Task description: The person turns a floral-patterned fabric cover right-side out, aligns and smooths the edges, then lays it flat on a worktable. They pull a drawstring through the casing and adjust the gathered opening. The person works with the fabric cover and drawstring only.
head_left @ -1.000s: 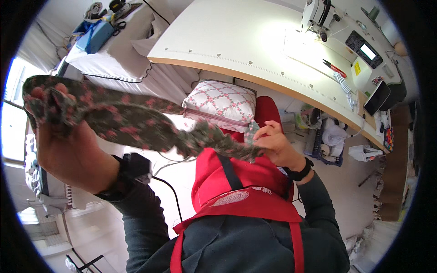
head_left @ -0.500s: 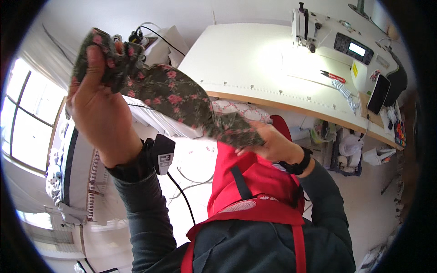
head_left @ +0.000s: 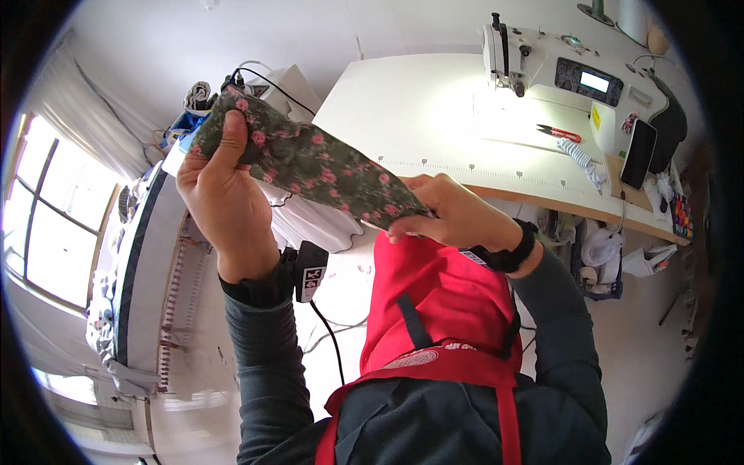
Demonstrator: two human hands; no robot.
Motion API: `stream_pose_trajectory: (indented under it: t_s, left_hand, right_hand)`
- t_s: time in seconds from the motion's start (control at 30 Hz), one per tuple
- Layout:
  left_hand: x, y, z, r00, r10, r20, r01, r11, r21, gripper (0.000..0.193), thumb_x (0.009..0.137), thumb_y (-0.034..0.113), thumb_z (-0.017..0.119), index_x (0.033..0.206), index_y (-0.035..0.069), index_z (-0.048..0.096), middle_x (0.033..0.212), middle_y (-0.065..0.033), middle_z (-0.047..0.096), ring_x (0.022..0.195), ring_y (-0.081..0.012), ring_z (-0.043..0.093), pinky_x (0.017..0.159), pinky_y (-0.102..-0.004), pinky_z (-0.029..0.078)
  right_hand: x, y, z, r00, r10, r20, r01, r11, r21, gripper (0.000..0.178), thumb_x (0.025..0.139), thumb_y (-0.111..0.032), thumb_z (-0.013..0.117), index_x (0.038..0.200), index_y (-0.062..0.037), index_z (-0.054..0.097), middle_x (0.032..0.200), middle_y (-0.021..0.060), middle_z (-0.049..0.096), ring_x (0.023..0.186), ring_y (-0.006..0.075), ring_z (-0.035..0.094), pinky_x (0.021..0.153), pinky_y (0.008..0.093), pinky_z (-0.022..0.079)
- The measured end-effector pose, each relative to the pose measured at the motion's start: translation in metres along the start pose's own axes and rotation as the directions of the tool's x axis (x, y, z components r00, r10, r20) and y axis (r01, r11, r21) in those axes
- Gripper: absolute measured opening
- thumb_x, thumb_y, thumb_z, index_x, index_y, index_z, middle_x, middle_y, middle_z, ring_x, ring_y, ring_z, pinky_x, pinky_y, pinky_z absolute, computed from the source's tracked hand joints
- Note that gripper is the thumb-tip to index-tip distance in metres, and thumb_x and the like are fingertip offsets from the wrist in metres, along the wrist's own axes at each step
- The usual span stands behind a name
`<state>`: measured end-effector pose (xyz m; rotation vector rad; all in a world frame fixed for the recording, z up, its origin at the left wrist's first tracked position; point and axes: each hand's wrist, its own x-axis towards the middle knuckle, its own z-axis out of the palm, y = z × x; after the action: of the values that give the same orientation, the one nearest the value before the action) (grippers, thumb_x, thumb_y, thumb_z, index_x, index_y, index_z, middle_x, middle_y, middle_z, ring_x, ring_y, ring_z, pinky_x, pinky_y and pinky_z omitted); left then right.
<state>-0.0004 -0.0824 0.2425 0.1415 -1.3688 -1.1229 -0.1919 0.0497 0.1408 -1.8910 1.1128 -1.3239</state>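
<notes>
A strip of dark green fabric with pink flowers [head_left: 322,167] is stretched between my two hands, sloping down from left to right. At its upper left end my left hand [head_left: 225,198] is closed on it, thumb laid over the front and the other fingers behind the cloth. My right hand [head_left: 461,217] pinches the lower right end between thumb and fingers, just above my red apron [head_left: 446,294]. The fabric hangs in the air, in front of the white table's left edge. Its back side is hidden.
On the white table [head_left: 387,108] stands a sewing machine [head_left: 577,77] with a lit screen. Red-handled snips [head_left: 558,133], a light cord bundle [head_left: 577,159] and a phone [head_left: 639,153] lie at the right. A cable [head_left: 329,341] hangs from my left wrist device. A long covered table [head_left: 147,271] stands at left.
Both hands have drawn closer together. My left hand has moved right and down with its end. The bunched fabric there now lies flatter and straighter between the hands.
</notes>
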Motion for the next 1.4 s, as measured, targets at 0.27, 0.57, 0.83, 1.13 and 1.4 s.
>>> stream_pose_trajectory:
  t_s: [0.27,0.57,0.83,1.13,1.4]
  left_hand:
    - [0.077,0.011,-0.018,0.983,-0.167,-0.071,0.163,0.985,-0.063,0.023,0.102,0.016,0.055,0.108,-0.003,0.066,0.101,-0.0118,0.072,0.089,-0.0176,0.069,0.086,-0.0315,0.054]
    - [0.141,0.061,-0.030,0.981,-0.133,-0.139,0.134,0.991,-0.005,0.025,0.100,0.015,0.058,0.115,-0.005,0.063,0.111,-0.0175,0.069,0.112,-0.0257,0.064,0.106,-0.0405,0.045]
    - [0.178,0.145,-0.109,0.818,0.190,0.542,-0.566,0.431,0.703,0.029,0.097,0.014,0.060,0.121,-0.003,0.064,0.114,-0.0182,0.068,0.110,-0.0275,0.064,0.097,-0.0412,0.051]
    - [0.172,0.114,-0.042,0.915,0.173,0.366,-0.376,0.698,0.609,0.027,0.095,0.013,0.063,0.118,-0.001,0.066,0.104,-0.0152,0.068,0.098,-0.0243,0.064,0.087,-0.0379,0.051]
    - [0.134,0.076,-0.007,0.983,0.068,0.169,-0.124,0.929,0.348,0.025,0.093,0.012,0.066,0.114,0.000,0.067,0.094,-0.0124,0.068,0.087,-0.0214,0.064,0.079,-0.0350,0.051]
  right_hand:
    - [-0.037,0.058,-0.032,0.903,0.386,0.188,-0.399,0.916,0.034,0.037,0.082,-0.020,0.080,0.109,0.0017,0.066,0.089,0.0022,0.070,0.080,0.0102,0.061,0.075,0.0262,0.049]
    - [-0.057,0.131,-0.014,0.982,0.029,0.185,-0.043,0.996,0.074,0.013,0.086,-0.016,0.077,0.092,-0.0051,0.074,0.079,0.0009,0.063,0.077,0.0170,0.058,0.087,0.0289,0.044]
    - [-0.111,0.165,0.002,0.918,0.284,0.276,-0.298,0.955,0.010,0.025,0.080,-0.013,0.080,0.101,-0.0026,0.072,0.090,0.0121,0.074,0.083,0.0208,0.070,0.078,0.0338,0.052]
    - [-0.063,0.069,0.003,0.940,0.201,0.275,-0.269,0.933,0.237,0.036,0.084,-0.015,0.080,0.113,0.0002,0.067,0.102,0.0089,0.072,0.090,0.0127,0.062,0.087,0.0273,0.048]
    - [-0.011,-0.032,-0.049,0.989,-0.107,0.100,0.078,0.962,0.262,0.023,0.091,-0.013,0.072,0.107,0.0040,0.070,0.088,0.0045,0.072,0.081,0.0035,0.060,0.074,0.0221,0.051]
